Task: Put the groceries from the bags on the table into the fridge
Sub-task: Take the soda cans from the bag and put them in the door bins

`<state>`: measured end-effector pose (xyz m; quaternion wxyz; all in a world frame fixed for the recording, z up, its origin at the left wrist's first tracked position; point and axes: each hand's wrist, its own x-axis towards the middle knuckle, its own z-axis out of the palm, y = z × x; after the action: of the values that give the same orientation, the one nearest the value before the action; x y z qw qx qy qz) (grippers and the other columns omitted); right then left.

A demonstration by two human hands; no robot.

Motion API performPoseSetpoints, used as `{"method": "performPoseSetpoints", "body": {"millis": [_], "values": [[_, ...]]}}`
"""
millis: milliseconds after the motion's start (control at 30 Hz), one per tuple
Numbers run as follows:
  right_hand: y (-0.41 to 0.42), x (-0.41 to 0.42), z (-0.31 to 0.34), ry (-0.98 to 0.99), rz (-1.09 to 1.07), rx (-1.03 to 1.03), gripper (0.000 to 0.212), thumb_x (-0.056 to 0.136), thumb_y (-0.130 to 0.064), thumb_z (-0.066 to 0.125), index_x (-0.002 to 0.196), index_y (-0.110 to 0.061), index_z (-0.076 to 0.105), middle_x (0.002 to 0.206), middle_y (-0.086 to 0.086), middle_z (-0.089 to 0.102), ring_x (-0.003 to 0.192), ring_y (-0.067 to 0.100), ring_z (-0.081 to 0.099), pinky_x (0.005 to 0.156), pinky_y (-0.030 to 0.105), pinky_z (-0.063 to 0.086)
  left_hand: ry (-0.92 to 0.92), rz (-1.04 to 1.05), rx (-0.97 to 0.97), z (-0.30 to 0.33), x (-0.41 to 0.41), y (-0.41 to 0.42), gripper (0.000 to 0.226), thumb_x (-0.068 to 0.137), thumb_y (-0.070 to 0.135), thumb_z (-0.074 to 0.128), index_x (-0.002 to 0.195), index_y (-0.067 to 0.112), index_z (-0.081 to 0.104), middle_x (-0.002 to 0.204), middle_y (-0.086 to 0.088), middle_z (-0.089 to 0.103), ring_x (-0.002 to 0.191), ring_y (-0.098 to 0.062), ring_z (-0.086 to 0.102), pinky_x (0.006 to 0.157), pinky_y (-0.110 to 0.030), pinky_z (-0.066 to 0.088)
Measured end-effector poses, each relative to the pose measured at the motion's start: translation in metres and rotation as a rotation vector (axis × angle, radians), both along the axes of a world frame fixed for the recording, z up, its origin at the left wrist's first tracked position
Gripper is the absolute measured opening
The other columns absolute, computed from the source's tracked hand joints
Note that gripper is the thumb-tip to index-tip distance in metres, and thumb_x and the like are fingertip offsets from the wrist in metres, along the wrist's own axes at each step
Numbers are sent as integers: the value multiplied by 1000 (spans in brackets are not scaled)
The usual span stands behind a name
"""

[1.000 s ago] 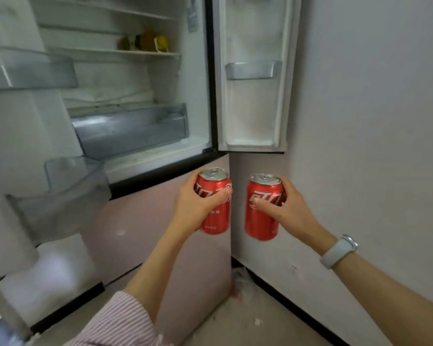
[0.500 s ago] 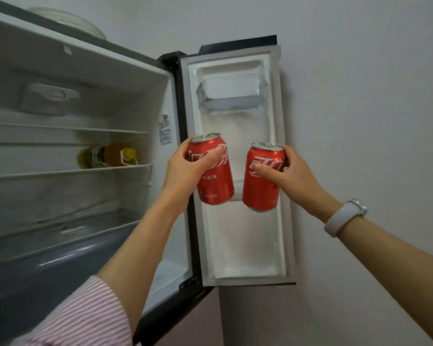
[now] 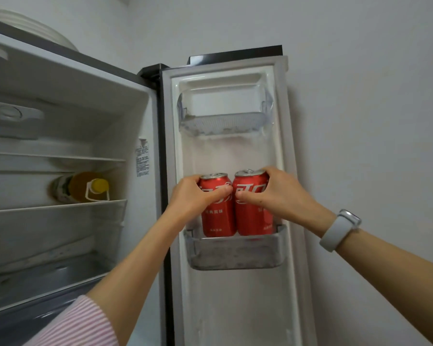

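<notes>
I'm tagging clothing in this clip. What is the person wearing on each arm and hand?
Both hands are bare: left hand, right hand. The left arm has a pink-and-white striped sleeve pushed up past the forearm. The right forearm is uncovered, with a light grey smartwatch on a matching band at the wrist. No gloves or rings are visible.

I note a yellow-capped bottle (image 3: pixel 81 187) lying on its side on an inner shelf, well left of the hands. A white dish (image 3: pixel 33 28) sits on the appliance top, far up-left. A pale wristwatch (image 3: pixel 340 228) shows just right of them. Grey wall (image 3: pixel 373 108) beyond.
</notes>
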<state>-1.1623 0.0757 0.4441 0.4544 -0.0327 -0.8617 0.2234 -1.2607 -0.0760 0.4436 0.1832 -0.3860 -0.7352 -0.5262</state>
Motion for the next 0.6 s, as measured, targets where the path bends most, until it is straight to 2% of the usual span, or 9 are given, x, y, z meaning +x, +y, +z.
{"method": "performPoseSetpoints", "body": {"millis": [67, 133, 200, 267, 333, 400, 467, 533, 600], "values": [[3, -3, -4, -52, -20, 3, 72, 66, -53, 71, 122, -15, 47, 110, 0, 61, 89, 13, 58, 66, 18, 44, 40, 51, -80, -3, -4, 3, 58, 73, 43, 72, 121, 15, 54, 110, 0, 63, 86, -9, 57, 62, -13, 45], [5, -6, -10, -90, -44, 26, 81, 69, -51, 70, 132, -13, 37, 122, 6, 56, 101, 18, 57, 75, 21, 43, 40, 78, -117, -9, -7, 6, 61, 73, 44, 72, 123, 15, 53, 113, -3, 63, 86, -10, 56, 61, -13, 44], [5, -7, -13, -92, -54, 56, 80, 72, -49, 69, 134, -12, 35, 126, 8, 54, 107, 20, 55, 79, 23, 42, 25, 92, -123, -15, -8, 8, 61, 73, 45, 71, 123, 15, 53, 115, -4, 63, 86, -11, 56, 62, -16, 45], [5, -9, -14, -84, -50, 58, 74, 74, -47, 68, 132, -12, 38, 126, 8, 53, 100, 17, 54, 78, 22, 42, 25, 105, -114, -19, -9, 10, 64, 74, 46, 70, 127, 15, 50, 122, -6, 60, 92, -13, 58, 68, -21, 49], [4, -10, -16, -88, -52, 77, 70, 77, -45, 65, 132, -12, 38, 129, 7, 46, 96, 11, 47, 78, 19, 39, 20, 139, -107, -21, -8, 12, 75, 76, 45, 68, 138, 17, 37, 135, -8, 50, 111, -21, 55, 84, -32, 50], [3, -11, -18, -103, -70, 109, 71, 79, -46, 62, 136, -14, 33, 133, 7, 36, 104, 13, 46, 82, 18, 36, 44, 165, -120, -23, -6, 14, 79, 79, 44, 66, 144, 20, 28, 142, -8, 42, 124, -25, 48, 93, -38, 46], [1, -11, -20, -114, -122, 171, 72, 80, -49, 59, 138, -16, 30, 134, 8, 36, 114, 19, 48, 88, 23, 40, 105, 179, -158, -24, -5, 16, 75, 81, 44, 64, 143, 20, 29, 141, -7, 43, 124, -24, 47, 94, -38, 46], [-2, -11, -21, -111, -217, 263, 72, 81, -53, 55, 137, -16, 30, 132, 8, 43, 114, 24, 50, 91, 32, 43, 139, 196, -192, -24, -2, 17, 74, 82, 44, 62, 144, 19, 28, 140, -7, 43, 124, -23, 46, 95, -37, 46], [-4, -11, -21, -97, -287, 326, 72, 81, -56, 53, 137, -16, 31, 130, 9, 48, 113, 25, 52, 91, 35, 44, 162, 221, -217, -24, 0, 16, 76, 84, 44, 61, 145, 19, 25, 142, -6, 41, 127, -23, 44, 96, -38, 45]]}}
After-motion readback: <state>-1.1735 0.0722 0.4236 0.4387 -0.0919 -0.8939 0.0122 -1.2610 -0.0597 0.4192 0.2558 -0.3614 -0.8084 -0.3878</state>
